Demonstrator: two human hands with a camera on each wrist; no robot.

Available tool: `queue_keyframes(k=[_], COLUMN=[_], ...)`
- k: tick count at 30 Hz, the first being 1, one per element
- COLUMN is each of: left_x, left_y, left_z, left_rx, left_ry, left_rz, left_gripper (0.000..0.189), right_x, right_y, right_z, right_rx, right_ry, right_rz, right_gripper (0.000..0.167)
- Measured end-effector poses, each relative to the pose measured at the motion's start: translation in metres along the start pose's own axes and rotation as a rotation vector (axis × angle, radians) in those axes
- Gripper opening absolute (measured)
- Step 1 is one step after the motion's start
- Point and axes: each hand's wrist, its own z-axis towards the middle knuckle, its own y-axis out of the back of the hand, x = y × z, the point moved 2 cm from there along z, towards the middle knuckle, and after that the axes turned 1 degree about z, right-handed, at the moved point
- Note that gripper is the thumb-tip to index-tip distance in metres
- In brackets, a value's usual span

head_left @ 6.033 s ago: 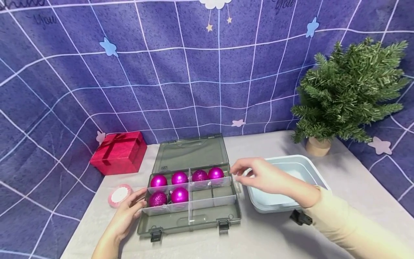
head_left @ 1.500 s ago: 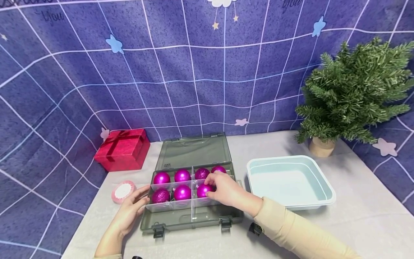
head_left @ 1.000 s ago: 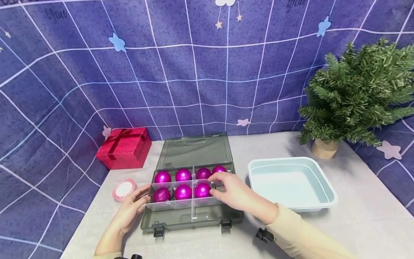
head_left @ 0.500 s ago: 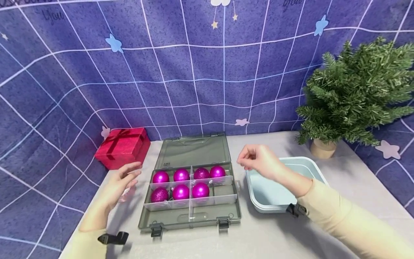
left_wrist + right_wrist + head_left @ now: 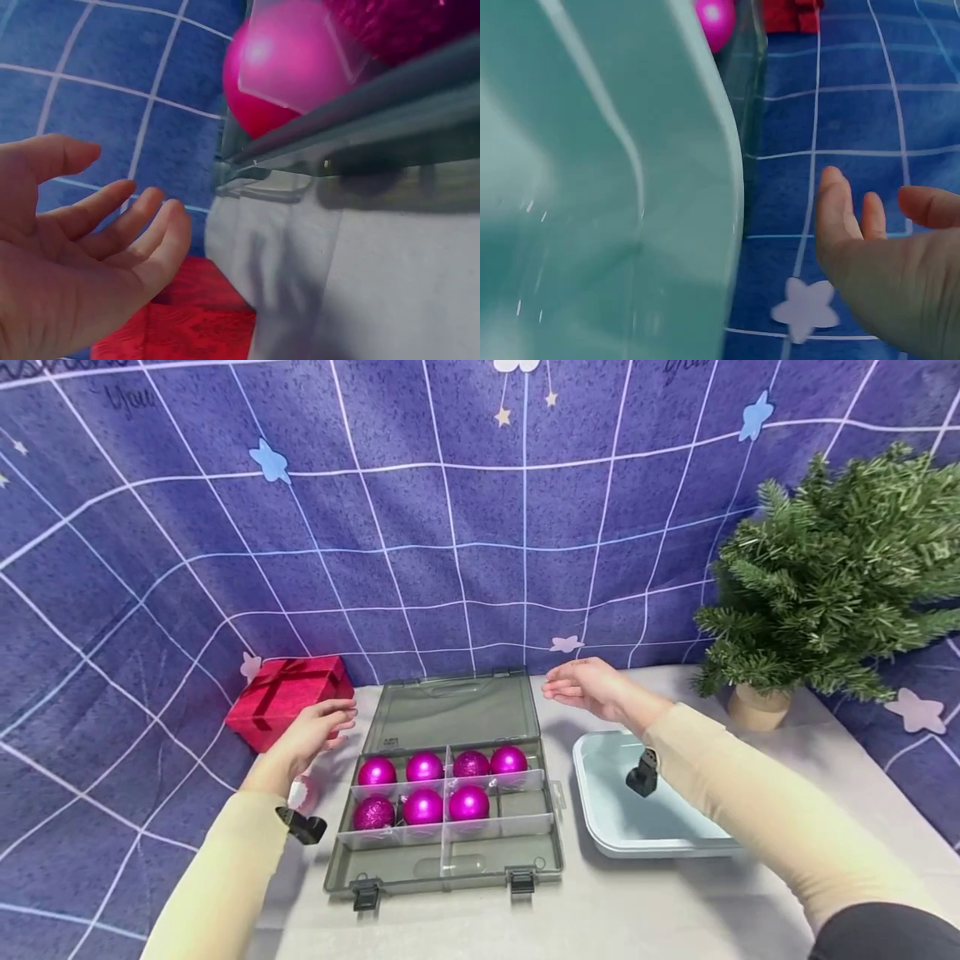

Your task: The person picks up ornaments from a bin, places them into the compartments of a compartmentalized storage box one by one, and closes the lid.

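Observation:
In the head view my left hand (image 5: pixel 313 737) hovers left of the open lid, near the red gift box, its fingers relaxed and holding nothing. My right hand (image 5: pixel 588 687) hangs in the air to the right of the lid (image 5: pixel 452 710), also with nothing in it. Between them lies the grey divided plastic case (image 5: pixel 390 860). Several magenta Christmas baubles, such as this shiny one (image 5: pixel 469 802), fill its back row and most of the middle row. The middle row's right-hand cell and the front row hold no baubles. The left wrist view shows relaxed fingers beside a bauble (image 5: pixel 281 71).
A pale blue tub (image 5: pixel 592 818) stands right of the case, partly under my right sleeve. Behind it is a small artificial fir (image 5: pixel 825 577) on a wooden base. The red gift box (image 5: pixel 281 697) sits at back left; a pink-and-white roll (image 5: pixel 303 795) is half hidden by my left arm.
My right hand has placed a bauble in the middle row, let go and moved up and right. My left hand has left the case's side and moved back towards the lid.

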Motion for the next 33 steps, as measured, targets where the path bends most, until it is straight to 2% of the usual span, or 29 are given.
queue_keyframes(k=[4,9,13,18,21,26,33], left_x=[0.007,0.010,0.005,-0.005,-0.010,-0.011,-0.006], left_y=[0.000,-0.002,-0.010,-0.022,-0.026,-0.024,-0.020], left_z=[0.019,0.038,0.048,0.057,0.064,0.069,0.069], left_rx=[0.014,0.063,0.093,0.047,0.011,-0.018,-0.010], left_ry=[0.097,0.163,0.210,0.277,0.316,0.339,0.363], left_rz=[-0.074,-0.130,-0.178,-0.200,-0.178,-0.164,-0.259], left_gripper=[0.054,0.057,0.058,0.061,0.064,0.069,0.073], right_x=[-0.005,-0.012,-0.018,-0.027,-0.028,-0.027,-0.031], right_y=[0.001,0.002,0.004,0.004,0.005,0.003,-0.005], right_z=[0.025,0.048,0.061,0.074,0.079,0.083,0.088], right_rx=[-0.005,-0.030,-0.041,-0.015,0.014,0.027,0.005], right_ry=[-0.130,-0.242,-0.270,-0.302,-0.319,-0.321,-0.333], right_rz=[0.143,0.205,0.202,0.227,0.223,0.205,0.197], right_gripper=[0.025,0.021,0.024,0.055,0.065,0.067,0.064])
